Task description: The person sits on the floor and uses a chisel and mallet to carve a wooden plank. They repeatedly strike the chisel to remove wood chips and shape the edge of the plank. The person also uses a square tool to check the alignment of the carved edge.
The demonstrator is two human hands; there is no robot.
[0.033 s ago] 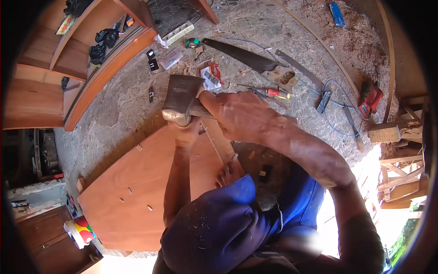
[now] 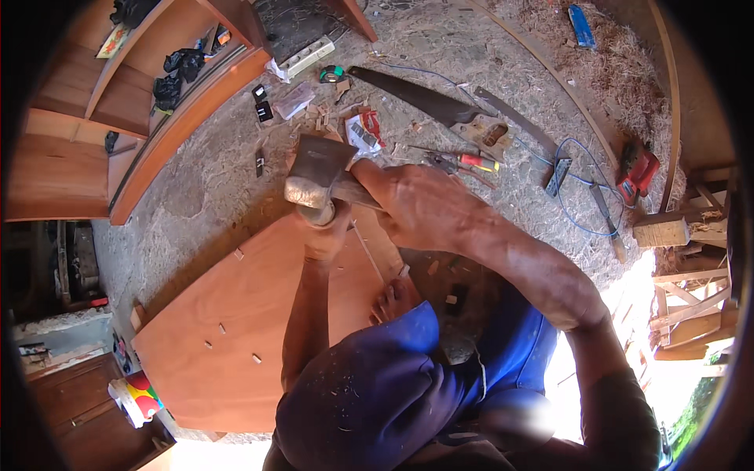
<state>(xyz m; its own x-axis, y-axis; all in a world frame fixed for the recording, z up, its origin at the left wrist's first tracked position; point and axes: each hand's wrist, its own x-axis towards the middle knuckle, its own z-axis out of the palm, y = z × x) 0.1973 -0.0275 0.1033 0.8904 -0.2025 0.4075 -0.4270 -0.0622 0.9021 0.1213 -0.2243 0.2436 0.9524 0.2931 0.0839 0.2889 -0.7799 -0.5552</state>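
Observation:
My right hand (image 2: 424, 204) grips the wooden handle of a hatchet (image 2: 323, 163). Its broad dark blade points away from me, and its worn blunt end faces back toward my left hand (image 2: 318, 242). That hand is closed around a round-ended tool handle (image 2: 320, 216) standing just below the hatchet head. The lower part of this tool is hidden by my fingers. Beneath both hands lies a reddish-brown wooden panel (image 2: 228, 290), with several small pegs (image 2: 257, 359) scattered over it. My foot (image 2: 386, 304) rests at the panel's right side.
Beyond my hands lie a handsaw (image 2: 408, 94), a screwdriver (image 2: 477, 162), a tape measure (image 2: 331, 74) and a power strip (image 2: 309, 56). A red power tool (image 2: 638, 169) with a blue cord sits right. An open wooden cabinet (image 2: 188, 125) stands far left; a patterned bucket (image 2: 137, 398) is near left.
The hatchet head has shifted slightly right and tilted, showing more of the round handle end under it. My right hand moved a little right with it; my left hand stays nearly in place.

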